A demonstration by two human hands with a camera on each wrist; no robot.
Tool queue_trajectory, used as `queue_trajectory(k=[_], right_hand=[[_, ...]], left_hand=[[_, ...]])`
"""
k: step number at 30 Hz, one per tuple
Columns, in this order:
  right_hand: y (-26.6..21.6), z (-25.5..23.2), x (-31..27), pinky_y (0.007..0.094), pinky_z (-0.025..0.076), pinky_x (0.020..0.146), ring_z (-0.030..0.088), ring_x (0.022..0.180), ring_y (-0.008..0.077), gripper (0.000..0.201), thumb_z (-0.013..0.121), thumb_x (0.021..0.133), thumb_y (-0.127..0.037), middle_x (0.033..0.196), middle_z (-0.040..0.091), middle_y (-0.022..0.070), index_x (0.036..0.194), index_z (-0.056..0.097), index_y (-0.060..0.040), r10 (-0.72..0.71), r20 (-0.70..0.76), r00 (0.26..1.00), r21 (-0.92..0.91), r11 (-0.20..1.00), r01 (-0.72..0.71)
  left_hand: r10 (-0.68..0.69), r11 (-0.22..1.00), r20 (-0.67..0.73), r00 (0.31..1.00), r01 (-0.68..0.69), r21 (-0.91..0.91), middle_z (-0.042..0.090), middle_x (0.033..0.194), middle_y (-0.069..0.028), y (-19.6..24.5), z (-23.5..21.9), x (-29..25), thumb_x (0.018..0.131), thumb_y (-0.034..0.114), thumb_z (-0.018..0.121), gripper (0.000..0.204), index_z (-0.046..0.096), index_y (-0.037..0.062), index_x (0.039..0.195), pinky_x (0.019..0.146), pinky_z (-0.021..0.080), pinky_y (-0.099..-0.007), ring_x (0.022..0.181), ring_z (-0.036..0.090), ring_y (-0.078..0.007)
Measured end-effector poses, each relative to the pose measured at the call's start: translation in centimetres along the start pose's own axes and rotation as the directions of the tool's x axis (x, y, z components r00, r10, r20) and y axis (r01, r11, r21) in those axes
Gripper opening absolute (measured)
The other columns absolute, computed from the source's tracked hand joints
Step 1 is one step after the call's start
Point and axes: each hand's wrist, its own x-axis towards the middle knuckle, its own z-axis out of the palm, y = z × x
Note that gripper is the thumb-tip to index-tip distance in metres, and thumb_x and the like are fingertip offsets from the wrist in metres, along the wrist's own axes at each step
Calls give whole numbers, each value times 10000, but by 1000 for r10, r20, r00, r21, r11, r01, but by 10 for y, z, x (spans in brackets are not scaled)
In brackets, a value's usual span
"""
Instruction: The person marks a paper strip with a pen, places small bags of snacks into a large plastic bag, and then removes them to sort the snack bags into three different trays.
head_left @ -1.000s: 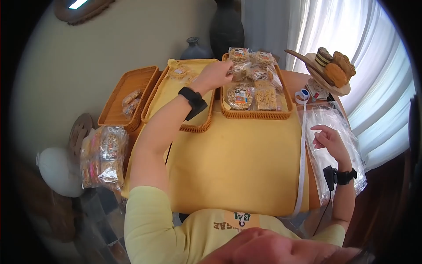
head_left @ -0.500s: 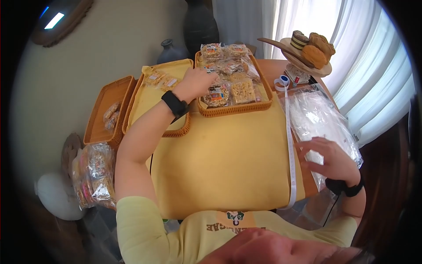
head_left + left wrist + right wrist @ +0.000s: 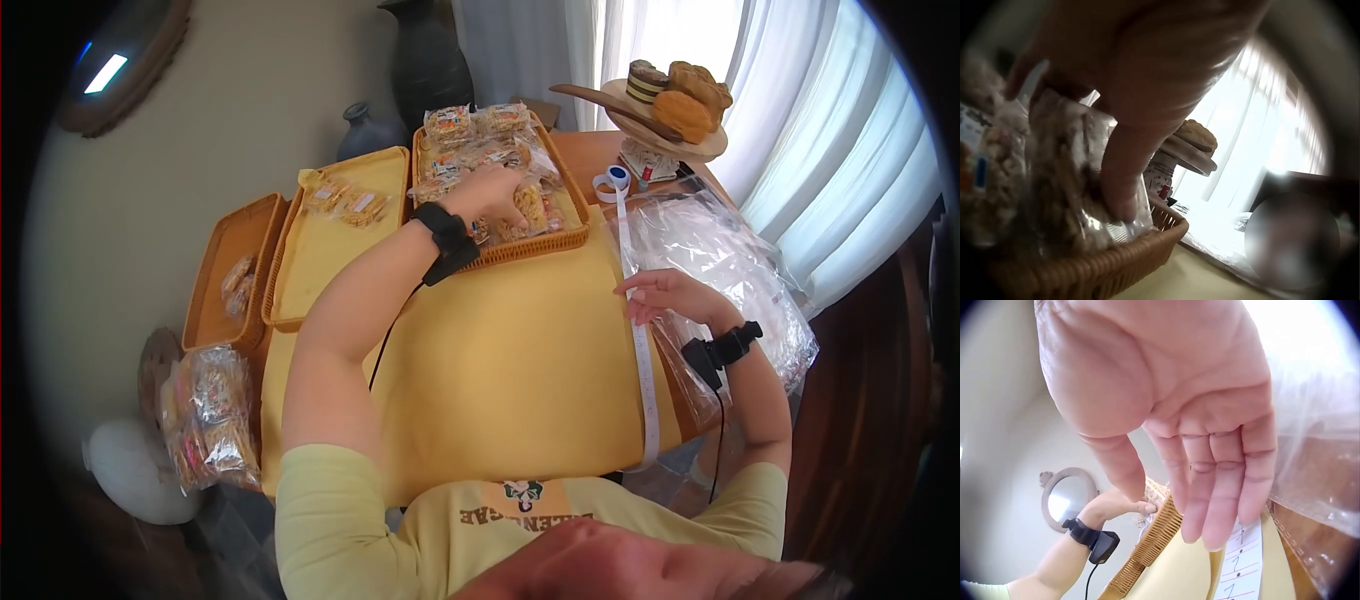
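ok quick status. L hand (image 3: pixel 485 193) has its fingers closed around a clear-wrapped packet (image 3: pixel 1063 175) at the near end of the full wicker basket (image 3: pixel 545 243). Thumb's pressed on the packet's face, other fingers over its top edge. Packet's right under those fingers, inside the basket wall, so lift-out isn't done yet imo. Can't tell if its bottom edge touches the basket floor tho, too dark down there.

Another packet w/ a printed label (image 3: pixel 997 175) sits just beside the gripped one, on the side away from the thumb, & more are piled beyond the fingertips.

R hand (image 3: pixel 680 295) is open, fingers pretty much straight & holding nothing. Fingertips are over the numbered tape strip (image 3: pixel 642 370), can't tell if they touch it. Clear plastic bags (image 3: pixel 700 240) lie just past the back of that hand.

Progress wise: the lined tray (image 3: pixel 325 255) left of the L fingers has just a couple packets (image 3: pixel 362 205) at its far end, & the outer tray (image 3: pixel 225 300) has a few small ones. So prob early on tbh, w/ most of the basket's packets left to handle.
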Motion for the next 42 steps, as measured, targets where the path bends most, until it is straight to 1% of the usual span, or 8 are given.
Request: queue_trajectory(k=[2, 5, 19, 22, 29, 32, 36, 42], right_hand=[[5, -2, 1, 222, 477, 653, 579, 702, 116, 265, 477, 856, -127, 814, 598, 65, 1099, 512, -27, -32, -6, 999, 36, 999, 32], [15, -8, 2, 222, 481, 648, 581, 708, 129, 272, 457, 878, -164, 814, 588, 72, 1101, 498, -14, -73, -15, 997, 58, 996, 74], [33, -12, 5, 226, 493, 640, 576, 695, 125, 269, 448, 880, -133, 804, 579, 77, 1107, 483, 7, -117, -76, 990, 297, 945, 135], [31, -10, 4, 233, 495, 641, 576, 694, 125, 263, 454, 874, -117, 802, 577, 76, 1104, 484, 7, -116, -103, 988, 291, 946, 141], [36, -12, 5, 237, 497, 635, 577, 684, 130, 264, 459, 872, -125, 785, 574, 77, 1101, 485, 4, -128, -97, 987, 275, 950, 150], [36, -11, 5, 230, 492, 649, 572, 699, 121, 291, 479, 862, -147, 816, 560, 58, 1113, 481, 1, -148, -72, 986, 257, 953, 162], [35, -8, 5, 243, 496, 625, 579, 690, 142, 284, 480, 860, -138, 797, 566, 78, 1100, 481, 12, -162, -129, 978, 187, 965, 184], [33, -6, 7, 235, 496, 600, 580, 661, 150, 259, 463, 867, -119, 773, 568, 88, 1086, 484, 17, -150, -159, 976, 204, 962, 181]], left_hand=[[57, 984, 209, 976, -19, -177, 579, 775, -113, -7, -9, 10, 573, 373, 745, 504, 566, -5, 854, 655, 428, -328, 713, 541, -263], [52, 789, 97, 994, 19, -614, 567, 685, -45, -22, -11, 31, 606, 411, 729, 442, 579, 18, 742, 583, 428, -294, 629, 518, -169], [-260, 623, 78, 963, 229, -748, 596, 803, -74, -30, -14, 63, 674, 384, 690, 462, 585, -7, 898, 566, 493, -287, 692, 567, -156], [-160, 545, 79, 984, 155, -824, 577, 879, -59, -39, -40, 53, 702, 389, 666, 486, 553, -7, 960, 557, 486, -257, 721, 567, -141], [99, 917, 156, 983, -30, -398, 300, 561, 40, -49, -16, 54, 687, 449, 657, 433, 432, 93, 587, 498, 273, -272, 534, 303, -96], [108, 952, 296, 949, -13, -307, 472, 620, -20, -47, -3, 69, 640, 539, 637, 501, 511, 56, 687, 612, 390, -318, 620, 458, -148], [198, 888, 128, 972, -123, -443, 406, 569, 21, -43, 5, 61, 683, 469, 649, 421, 469, 96, 605, 513, 295, -267, 551, 367, -102], [59, 732, 282, 958, 151, -665, 432, 584, 20, -51, 10, 52, 663, 406, 696, 344, 560, 89, 660, 491, 296, -258, 541, 383, -85]])
